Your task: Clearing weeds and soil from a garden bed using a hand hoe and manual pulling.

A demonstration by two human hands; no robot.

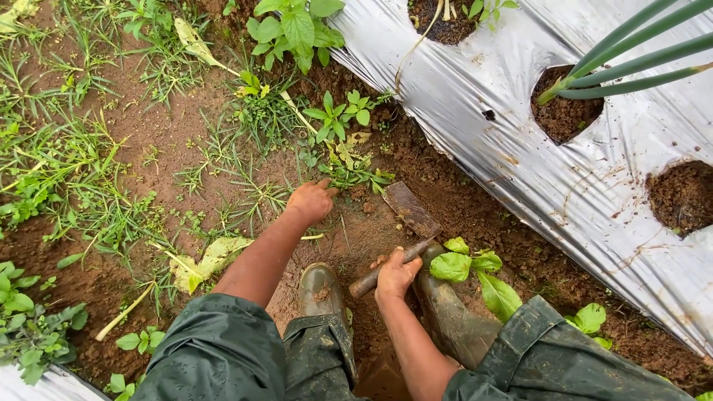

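Views: one only, from the person's head; nothing is shared with a second view.
Direction: faces steeply down onto the ground in front of the crouching person.
Nearness: close; both forearms and knees fill the lower edge.
Centre: bare soil (186, 141) with weeds, where the left hand (312, 200) and right hand (395, 273) reach.
Right side: silver mulch sheet (475, 96) runs from the top edge down to the lower right corner.
Lower middle: muddy boots (321, 291) directly beneath the camera.

Dark green rolled-up sleeves (215, 349), green trousers, muddy rubber boots (321, 289).
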